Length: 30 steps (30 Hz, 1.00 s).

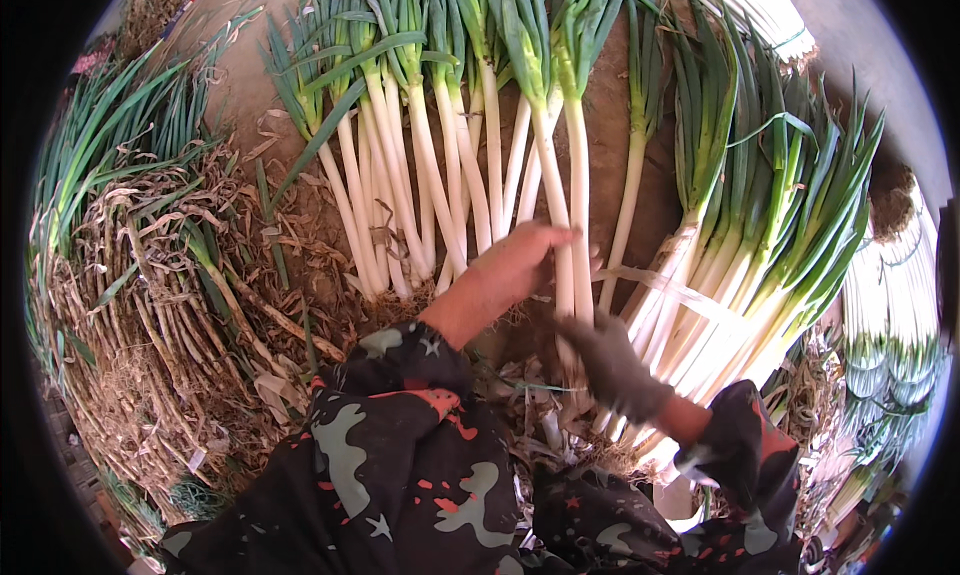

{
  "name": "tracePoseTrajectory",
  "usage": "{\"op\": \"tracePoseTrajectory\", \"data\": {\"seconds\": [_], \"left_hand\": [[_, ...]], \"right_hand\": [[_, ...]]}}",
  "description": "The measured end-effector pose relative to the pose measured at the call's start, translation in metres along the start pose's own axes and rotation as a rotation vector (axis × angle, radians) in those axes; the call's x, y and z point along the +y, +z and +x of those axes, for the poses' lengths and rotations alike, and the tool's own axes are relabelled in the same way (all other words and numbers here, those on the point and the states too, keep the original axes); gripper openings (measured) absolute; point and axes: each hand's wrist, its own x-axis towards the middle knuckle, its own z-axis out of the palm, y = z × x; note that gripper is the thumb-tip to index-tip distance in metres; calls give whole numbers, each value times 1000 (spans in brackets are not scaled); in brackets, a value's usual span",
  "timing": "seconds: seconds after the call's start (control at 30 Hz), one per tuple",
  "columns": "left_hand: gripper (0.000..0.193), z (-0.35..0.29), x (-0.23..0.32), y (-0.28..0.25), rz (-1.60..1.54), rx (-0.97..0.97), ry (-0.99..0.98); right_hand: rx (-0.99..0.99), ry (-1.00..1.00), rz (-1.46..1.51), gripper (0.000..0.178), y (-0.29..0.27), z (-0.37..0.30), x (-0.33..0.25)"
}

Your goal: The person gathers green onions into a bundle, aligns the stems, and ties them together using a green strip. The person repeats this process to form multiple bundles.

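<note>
Two long green onions (578, 175) with thick white stalks and green tops stand nearly upright in front of me, roots toward my body. My left hand (510, 265), bare, is closed around their white stalks at mid-height. Lower down, my right hand (612, 367), in a dark glove, is closed at the stalks near the root end; its fingertips are partly hidden and slightly blurred. Beside it on the right lies a thick bundle of green onions (740, 285) with a pale tape band (680, 290) around its white stalks.
Peeled green onions (400, 165) lie in a row beyond my left hand. A large heap of unpeeled ones (140, 305), brown and rooty, lies at left. Dry leaf scraps (300, 230) litter the ground. More stacked bundles (890, 295) stand at far right, and another (755, 10) at the top.
</note>
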Motion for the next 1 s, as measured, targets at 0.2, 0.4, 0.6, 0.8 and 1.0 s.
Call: {"op": "tracePoseTrajectory", "data": {"seconds": [0.2,0.4,0.6,0.8,1.0], "left_hand": [[29,35,60,24,-104,-80,159],[24,24,83,121,263,-322,414],[29,61,55,216,527,-415,323],[57,85,-29,169,1195,-215,400],[43,51,-53,105,2053,-380,1235]], "right_hand": [[-11,-23,8,39,9,-102,64],[38,-159,210,41,0,-123,109],[349,-332,236,37,-16,-122,98],[282,-211,581,52,-44,-142,97],[242,-271,683,49,-67,-158,104]]}}
